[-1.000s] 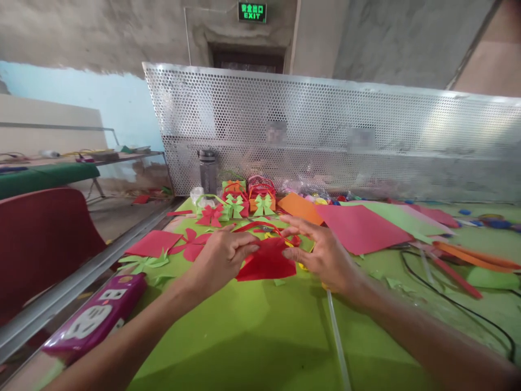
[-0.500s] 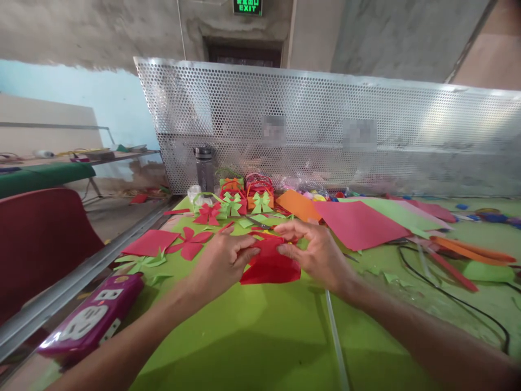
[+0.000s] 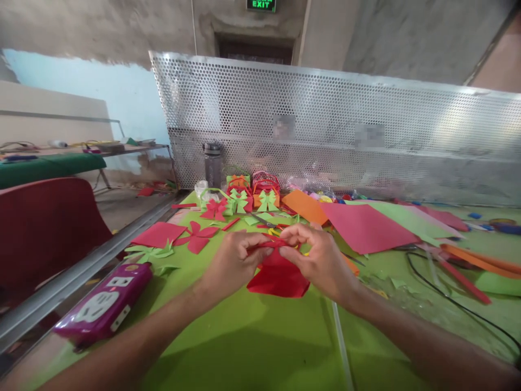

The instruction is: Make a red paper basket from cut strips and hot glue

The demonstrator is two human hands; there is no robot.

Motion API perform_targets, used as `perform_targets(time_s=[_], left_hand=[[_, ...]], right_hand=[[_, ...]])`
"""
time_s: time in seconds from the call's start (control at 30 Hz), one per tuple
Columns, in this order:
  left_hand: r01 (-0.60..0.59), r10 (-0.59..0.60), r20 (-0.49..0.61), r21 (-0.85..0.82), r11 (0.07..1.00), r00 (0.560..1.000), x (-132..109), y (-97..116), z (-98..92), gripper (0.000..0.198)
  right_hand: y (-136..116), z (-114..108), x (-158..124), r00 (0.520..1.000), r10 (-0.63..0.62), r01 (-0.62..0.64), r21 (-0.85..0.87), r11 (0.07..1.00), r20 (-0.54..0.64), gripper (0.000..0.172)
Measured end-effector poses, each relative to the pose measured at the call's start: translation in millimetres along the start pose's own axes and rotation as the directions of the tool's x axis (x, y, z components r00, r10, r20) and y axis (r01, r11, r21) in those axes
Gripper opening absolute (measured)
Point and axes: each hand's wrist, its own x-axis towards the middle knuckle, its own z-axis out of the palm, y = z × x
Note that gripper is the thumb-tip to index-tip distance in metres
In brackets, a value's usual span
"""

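A small red felt bag (image 3: 280, 278) stands over the green table, its wide lower part towards me. My left hand (image 3: 235, 262) pinches its top edge between thumb and fingers. On the other side of that edge, my right hand (image 3: 319, 262) pinches too, the two thumbs nearly meeting at the middle. The fingers partly hide the bag's top. Just behind the hands lie scissors (image 3: 264, 220) and bits of yellow. Farther back stand several little felt bags with bows, among them an orange one (image 3: 266, 201) with a green bow.
A purple power strip (image 3: 105, 304) lies at the left. Near it are a red felt square (image 3: 158, 234) and a red petal-shaped cutout (image 3: 196, 237). Red felt sheets (image 3: 368, 228) spread at the right, with a black cable (image 3: 451, 298). A bottle (image 3: 212, 167) stands by the perforated metal panel (image 3: 252, 98).
My hands have drawn closer together at the top of the red bag, and their pinch is tighter. The bag shows slightly lower, and the whole view has shifted a little.
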Motion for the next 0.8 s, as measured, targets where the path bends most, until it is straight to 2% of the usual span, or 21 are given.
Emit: perform_targets(time_s=[0.13, 0.27, 0.43, 0.57, 0.7, 0.8], left_hand=[[-0.018, 0.019, -0.015, 0.073, 0.997, 1.000, 0.4, -0.9, 0.3, 0.018], [-0.091, 0.103, -0.058, 0.185, 0.979, 0.993, -0.1, -0.1, 2.8, 0.022], [-0.143, 0.165, -0.083, 0.229, 0.963, 0.983, -0.7, -0.6, 4.2, 0.021], [-0.178, 0.205, -0.085, 0.254, 0.951, 0.975, -0.8, -3.3, 4.6, 0.022], [-0.194, 0.218, -0.057, 0.283, 0.939, 0.974, -1.7, -4.5, 4.9, 0.018], [-0.184, 0.191, 0.011, 0.324, 0.928, 0.982, -2.1, -5.2, 2.7, 0.013]], right_hand=[[1.3, -0.6, -1.5, 0.999, -0.021, 0.021, 0.007, 1.000, 0.026, 0.008], [1.7, -0.3, -2.4, 0.999, -0.052, 0.052, 0.028, 0.998, 0.016, 0.010], [1.0, -0.9, -4.2, 0.998, -0.059, 0.059, 0.026, 0.998, -0.008, 0.008], [1.1, 0.1, -6.2, 0.988, -0.147, 0.147, -0.020, 0.989, -0.038, 0.022], [0.6, 1.3, -6.1, 0.975, -0.224, 0.223, -0.073, 0.972, -0.002, 0.014], [1.3, 1.1, -5.8, 0.971, -0.238, 0.236, -0.100, 0.967, -0.007, 0.012]])
